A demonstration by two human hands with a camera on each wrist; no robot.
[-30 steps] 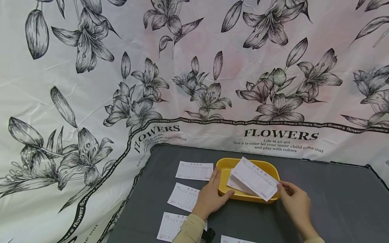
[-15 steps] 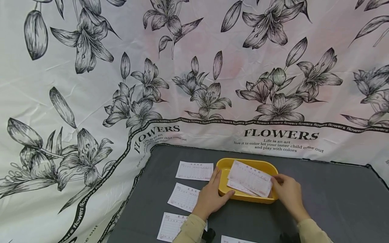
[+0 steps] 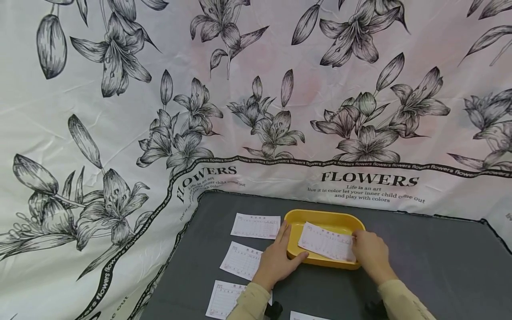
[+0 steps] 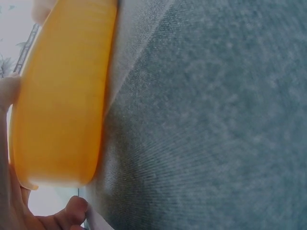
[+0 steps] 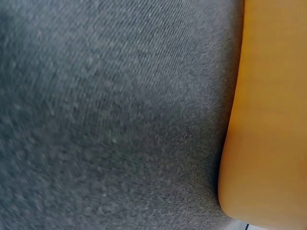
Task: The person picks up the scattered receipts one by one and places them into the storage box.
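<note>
The yellow plastic tray [image 3: 294, 218] stands on the dark grey table. My left hand [image 3: 276, 263] holds its near left corner, thumb along the front side and fingers at the left end; the left wrist view shows the tray's side [image 4: 62, 105] close up, with the thumb [image 4: 9, 90] against it. Inside the tray lies a white printed paper slip [image 3: 326, 242], slightly tilted, its right end between the fingers of my right hand [image 3: 372, 255]. That hand reaches over the tray's right rim, and its fingertips are hidden. The right wrist view shows only the tray's outer wall [image 5: 268, 120] and the table.
Left of the tray lie an upper printed slip [image 3: 256, 226], a middle slip [image 3: 240, 260] and a lower slip [image 3: 224, 298], the last two partly covered by my left arm. Another slip [image 3: 306, 316] shows at the bottom edge. A flower-printed cloth [image 3: 272, 186] hangs behind the table.
My right hand has moved left and the slip in it has gone from tilted across the tray's rim to lower inside, over the other paper. The left hand has stayed on the tray.
</note>
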